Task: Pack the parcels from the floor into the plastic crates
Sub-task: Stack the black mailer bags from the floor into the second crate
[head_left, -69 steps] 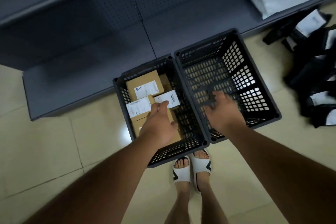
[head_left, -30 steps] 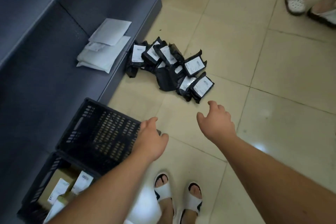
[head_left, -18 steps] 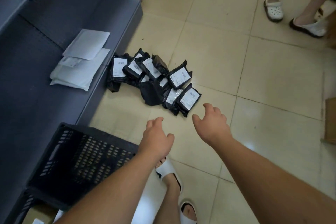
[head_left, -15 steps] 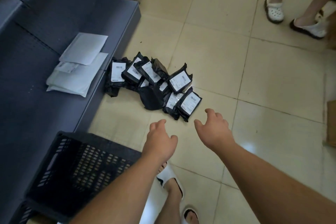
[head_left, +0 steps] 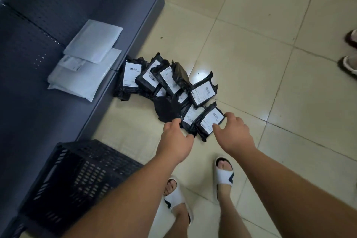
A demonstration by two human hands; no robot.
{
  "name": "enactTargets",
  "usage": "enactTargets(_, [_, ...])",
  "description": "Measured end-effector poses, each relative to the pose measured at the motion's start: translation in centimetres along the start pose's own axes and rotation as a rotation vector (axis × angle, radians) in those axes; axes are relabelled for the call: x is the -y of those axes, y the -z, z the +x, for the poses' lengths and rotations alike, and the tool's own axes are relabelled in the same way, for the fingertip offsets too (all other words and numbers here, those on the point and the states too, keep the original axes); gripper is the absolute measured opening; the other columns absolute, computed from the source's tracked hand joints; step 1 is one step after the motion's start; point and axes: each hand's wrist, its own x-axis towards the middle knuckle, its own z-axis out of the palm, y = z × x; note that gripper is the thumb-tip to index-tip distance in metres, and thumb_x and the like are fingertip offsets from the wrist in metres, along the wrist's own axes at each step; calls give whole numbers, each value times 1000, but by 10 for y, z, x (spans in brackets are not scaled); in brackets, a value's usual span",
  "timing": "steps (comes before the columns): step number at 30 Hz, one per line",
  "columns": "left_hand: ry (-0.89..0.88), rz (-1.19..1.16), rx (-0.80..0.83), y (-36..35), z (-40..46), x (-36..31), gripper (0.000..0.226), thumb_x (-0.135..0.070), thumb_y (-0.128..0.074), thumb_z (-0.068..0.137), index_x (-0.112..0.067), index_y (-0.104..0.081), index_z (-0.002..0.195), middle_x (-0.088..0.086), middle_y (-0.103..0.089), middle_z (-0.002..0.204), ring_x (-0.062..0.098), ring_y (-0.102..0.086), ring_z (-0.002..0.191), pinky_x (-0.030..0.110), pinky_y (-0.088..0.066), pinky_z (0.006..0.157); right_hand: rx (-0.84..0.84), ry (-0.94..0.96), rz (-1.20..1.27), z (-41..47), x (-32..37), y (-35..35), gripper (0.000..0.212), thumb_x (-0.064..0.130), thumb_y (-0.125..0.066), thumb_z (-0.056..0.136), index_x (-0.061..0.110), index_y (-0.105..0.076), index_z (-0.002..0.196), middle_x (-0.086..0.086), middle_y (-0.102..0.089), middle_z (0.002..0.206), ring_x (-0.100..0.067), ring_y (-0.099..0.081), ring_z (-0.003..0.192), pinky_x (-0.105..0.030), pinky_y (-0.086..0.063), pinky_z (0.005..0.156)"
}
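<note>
Several black plastic parcels with white labels lie in a pile (head_left: 166,85) on the tiled floor beside the shelf base. Both my hands hover just over the nearest parcel (head_left: 209,121). My left hand (head_left: 176,137) is at its left edge, fingers spread and relaxed. Over its right edge is my right hand (head_left: 232,133), fingers and thumb apart around the label. Neither hand grips anything. A black plastic crate (head_left: 63,177) stands at the lower left, with no parcels visible inside it.
Grey padded envelopes (head_left: 85,62) lie on the low dark shelf (head_left: 29,102) at the left. My feet in white sandals (head_left: 224,174) stand behind the pile. Another person's shoes (head_left: 350,63) show at the right edge.
I turned from the crates to the pile on the floor. Both hands moved forward and down and now reach the nearest black parcel. The crate with boxes left the view.
</note>
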Motion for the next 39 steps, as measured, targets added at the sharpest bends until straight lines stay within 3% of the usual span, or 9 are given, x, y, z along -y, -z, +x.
enactTargets(7, [126,-126,-70,-4,49,-6,64,-31,-54,95,-24,-32,155,0,-35,152,23,-56,117,31,-43,82,89,113,-83,74,21,2,59,48,-48,96,21,-37,148,-8,-46,145,-35,-43,132,-48,-40,105])
enactTargets(13, [280,-287,-91,-37,88,-5,63,-30,-55,95,-26,-34,154,0,-38,151,25,-54,123,35,-47,97,142,200,-160,134,21,-4,58,46,-50,96,20,-38,146,-11,-47,143,-37,-44,130,-49,-40,105])
enactTargets(16, [325,-373,-99,-57,111,-4,60,-30,-57,94,-25,-38,151,2,-42,148,23,-56,113,32,-46,93,144,216,-186,162,16,-10,56,45,-52,95,19,-40,144,-12,-49,141,-38,-44,130,-49,-40,105])
enactTargets(19, [328,-438,-100,-77,137,-1,57,-31,-59,94,-26,-41,148,-1,-47,141,16,-51,99,29,-44,85,138,200,-182,192,9,-20,59,46,-52,95,18,-39,145,-13,-49,140,-38,-45,129,-49,-40,104])
enactTargets(25, [321,-449,-96,-118,195,9,59,-36,-59,88,-29,-44,145,-2,-53,136,21,-61,105,34,-54,87,114,173,-121,255,-8,-49,65,48,-52,95,18,-35,150,-13,-47,143,-38,-47,129,-49,-44,103])
enactTargets(30, [311,-460,-72,-147,242,11,63,-36,-57,91,-30,-38,151,-4,-47,146,23,-61,112,33,-53,82,118,165,-86,309,-23,-73,59,44,-54,92,14,-43,141,-14,-52,135,-37,-52,122,-46,-47,97])
enactTargets(32, [295,-459,-69,-156,262,12,64,-37,-55,91,-30,-36,152,-4,-46,149,24,-62,114,36,-54,88,114,173,-86,329,-27,-81,56,44,-54,92,14,-45,138,-13,-54,132,-36,-54,119,-46,-48,96])
enactTargets(34, [288,-460,-66,-164,283,11,64,-39,-55,91,-30,-37,152,-4,-47,147,25,-64,110,42,-55,96,111,178,-85,348,-29,-88,54,44,-54,91,14,-47,136,-12,-55,129,-34,-56,114,-46,-50,95])
enactTargets(39, [275,-501,-66,-181,329,16,63,-37,-56,96,-28,-35,155,-4,-46,150,15,-61,100,33,-53,87,92,198,-83,391,-33,-108,47,44,-56,88,18,-51,127,-8,-60,118,-32,-60,103,-45,-53,89])
